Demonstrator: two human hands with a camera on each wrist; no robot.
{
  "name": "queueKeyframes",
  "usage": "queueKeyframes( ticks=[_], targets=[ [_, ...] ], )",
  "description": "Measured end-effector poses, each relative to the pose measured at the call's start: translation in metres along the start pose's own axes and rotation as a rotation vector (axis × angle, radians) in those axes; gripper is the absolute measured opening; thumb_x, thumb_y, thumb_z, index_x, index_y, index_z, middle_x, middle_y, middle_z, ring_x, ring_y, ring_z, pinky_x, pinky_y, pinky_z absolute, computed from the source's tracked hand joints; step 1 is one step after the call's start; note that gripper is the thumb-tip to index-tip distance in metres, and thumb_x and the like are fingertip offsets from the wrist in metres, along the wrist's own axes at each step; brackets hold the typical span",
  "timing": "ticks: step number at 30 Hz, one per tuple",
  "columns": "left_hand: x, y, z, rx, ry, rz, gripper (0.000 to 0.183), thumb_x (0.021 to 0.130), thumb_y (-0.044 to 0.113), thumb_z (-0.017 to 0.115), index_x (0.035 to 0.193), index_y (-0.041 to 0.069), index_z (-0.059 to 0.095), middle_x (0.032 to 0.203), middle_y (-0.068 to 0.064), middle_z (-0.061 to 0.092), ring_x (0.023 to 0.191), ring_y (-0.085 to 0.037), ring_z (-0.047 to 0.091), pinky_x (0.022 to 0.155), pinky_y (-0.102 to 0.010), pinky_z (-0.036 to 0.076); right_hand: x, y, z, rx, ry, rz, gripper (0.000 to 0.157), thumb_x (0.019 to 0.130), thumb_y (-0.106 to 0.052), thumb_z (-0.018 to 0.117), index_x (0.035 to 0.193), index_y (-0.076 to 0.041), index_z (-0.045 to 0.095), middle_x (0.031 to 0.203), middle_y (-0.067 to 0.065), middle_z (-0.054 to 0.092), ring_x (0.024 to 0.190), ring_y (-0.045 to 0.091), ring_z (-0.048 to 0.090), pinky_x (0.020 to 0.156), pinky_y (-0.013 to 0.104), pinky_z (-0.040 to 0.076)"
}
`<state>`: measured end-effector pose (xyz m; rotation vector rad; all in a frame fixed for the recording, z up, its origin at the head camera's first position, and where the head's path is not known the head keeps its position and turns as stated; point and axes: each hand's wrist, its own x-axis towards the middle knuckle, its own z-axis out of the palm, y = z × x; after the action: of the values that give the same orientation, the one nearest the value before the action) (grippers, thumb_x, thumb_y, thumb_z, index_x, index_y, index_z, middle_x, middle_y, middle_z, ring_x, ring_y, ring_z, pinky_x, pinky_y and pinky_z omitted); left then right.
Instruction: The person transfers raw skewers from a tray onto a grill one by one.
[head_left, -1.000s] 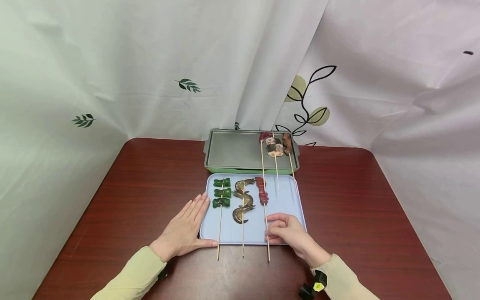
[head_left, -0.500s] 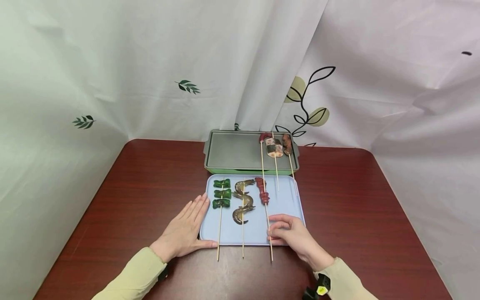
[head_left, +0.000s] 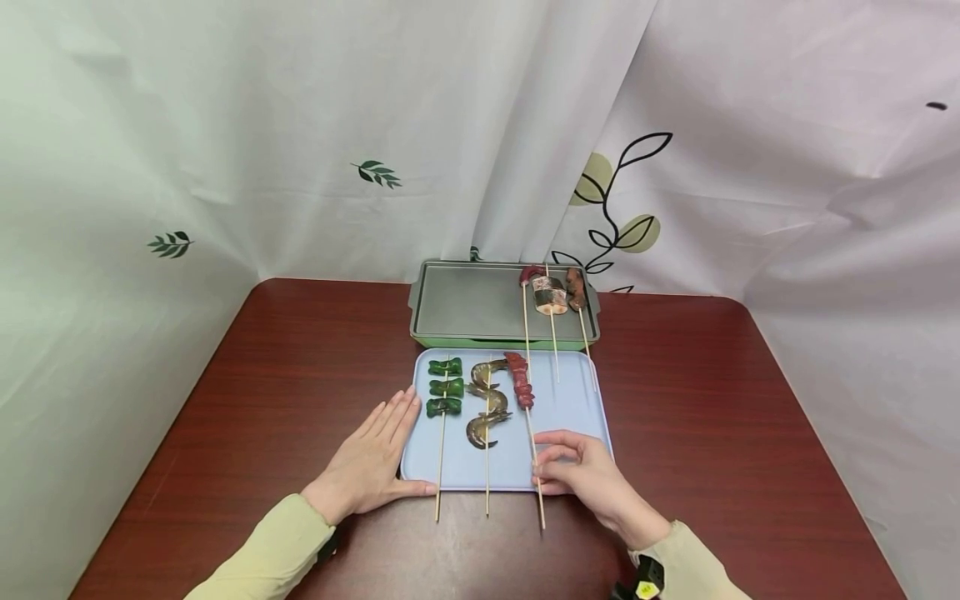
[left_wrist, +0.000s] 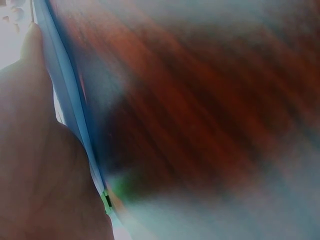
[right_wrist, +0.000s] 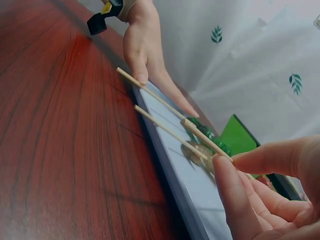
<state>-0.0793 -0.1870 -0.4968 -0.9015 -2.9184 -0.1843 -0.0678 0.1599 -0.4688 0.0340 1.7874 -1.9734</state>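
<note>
My right hand [head_left: 588,479] pinches the stick of a red meat skewer [head_left: 522,383] between thumb and fingers, over the right half of a light-blue tray [head_left: 573,404]. In the right wrist view, its thumb and forefinger [right_wrist: 270,160] meet on the wooden stick. Flat along the tray's left edge rests my left hand [head_left: 367,458], fingers straight, thumb by the stick of a green pepper skewer [head_left: 446,388]. Between the pepper and meat skewers lies a shrimp skewer [head_left: 491,402]. The left wrist view shows part of the hand [left_wrist: 45,165] against the tray's side.
Behind the tray stands a grey griddle pan [head_left: 468,300] with a green base. Along its right side lie a dark red skewer [head_left: 531,274], a fish skewer [head_left: 551,296] and a brown meat skewer [head_left: 576,289], their sticks reaching over the tray. A white curtain [head_left: 337,125] surrounds the reddish-brown table [head_left: 315,333].
The red meat skewer's tip has swung slightly left and its stick end slightly right, so it lies more slanted. My right hand has shifted slightly to the right; the left hand stays in place.
</note>
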Motion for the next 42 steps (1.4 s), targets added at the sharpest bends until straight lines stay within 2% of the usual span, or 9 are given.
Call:
queueKeyframes(
  ticks=[4,11,19,23,30,39,42],
  targets=[
    [0.000,0.001,-0.001,-0.018,0.018,0.006,0.120,0.083,0.086,0.048,0.155,-0.009,0.031,0.162,-0.025,0.026,0.149,-0.037,0.026,0.120,-0.048,0.024,-0.001,-0.002,0.005,0.000,-0.021,-0.006,0.049,0.089,0.008,0.068,0.134,0.016,0.051,0.092,0.013,0.067,0.079,0.023,0.072,0.072,0.036,0.062],
    [0.000,0.002,-0.001,-0.014,-0.008,-0.006,0.121,0.083,0.087,0.047,0.156,-0.009,0.029,0.164,-0.023,0.023,0.150,-0.036,0.023,0.120,-0.048,0.024,-0.003,-0.007,0.012,0.003,-0.070,-0.021,0.049,0.090,0.009,0.066,0.135,0.018,0.050,0.093,0.011,0.067,0.080,0.022,0.072,0.073,0.037,0.062],
    [-0.001,0.004,-0.007,-0.035,-0.003,-0.007,0.119,0.083,0.084,0.052,0.154,-0.009,0.031,0.162,-0.025,0.026,0.149,-0.038,0.026,0.120,-0.048,0.024,-0.005,-0.014,0.019,0.001,-0.109,-0.060,0.051,0.090,0.008,0.067,0.135,0.019,0.048,0.094,0.013,0.066,0.080,0.024,0.073,0.073,0.039,0.062],
    [0.000,0.005,-0.009,-0.026,-0.025,-0.013,0.119,0.084,0.083,0.053,0.155,-0.010,0.031,0.163,-0.025,0.025,0.149,-0.038,0.026,0.120,-0.049,0.025,-0.005,-0.020,0.021,-0.018,-0.121,-0.079,0.052,0.088,0.008,0.068,0.135,0.020,0.047,0.093,0.012,0.065,0.078,0.019,0.072,0.073,0.039,0.062],
    [0.001,0.006,-0.014,-0.007,-0.072,-0.032,0.119,0.084,0.083,0.051,0.156,-0.009,0.029,0.164,-0.023,0.023,0.150,-0.036,0.023,0.120,-0.048,0.024,-0.001,-0.037,0.021,-0.069,-0.110,-0.142,0.052,0.088,0.009,0.069,0.135,0.020,0.048,0.093,0.011,0.066,0.076,0.018,0.073,0.072,0.041,0.062],
    [0.001,0.007,-0.014,-0.023,-0.071,-0.032,0.118,0.085,0.082,0.054,0.156,-0.009,0.028,0.164,-0.024,0.023,0.150,-0.036,0.023,0.121,-0.048,0.023,0.008,-0.064,0.014,-0.116,-0.061,-0.206,0.049,0.089,0.005,0.070,0.135,0.012,0.055,0.096,0.018,0.066,0.081,0.022,0.074,0.075,0.044,0.062],
    [0.001,0.006,-0.013,-0.025,-0.051,-0.022,0.118,0.084,0.082,0.054,0.155,-0.010,0.029,0.163,-0.024,0.024,0.150,-0.037,0.024,0.120,-0.049,0.024,0.014,-0.073,0.011,-0.116,-0.037,-0.229,0.048,0.089,0.006,0.071,0.135,0.011,0.056,0.096,0.019,0.067,0.081,0.022,0.075,0.075,0.045,0.062]
  ],
)
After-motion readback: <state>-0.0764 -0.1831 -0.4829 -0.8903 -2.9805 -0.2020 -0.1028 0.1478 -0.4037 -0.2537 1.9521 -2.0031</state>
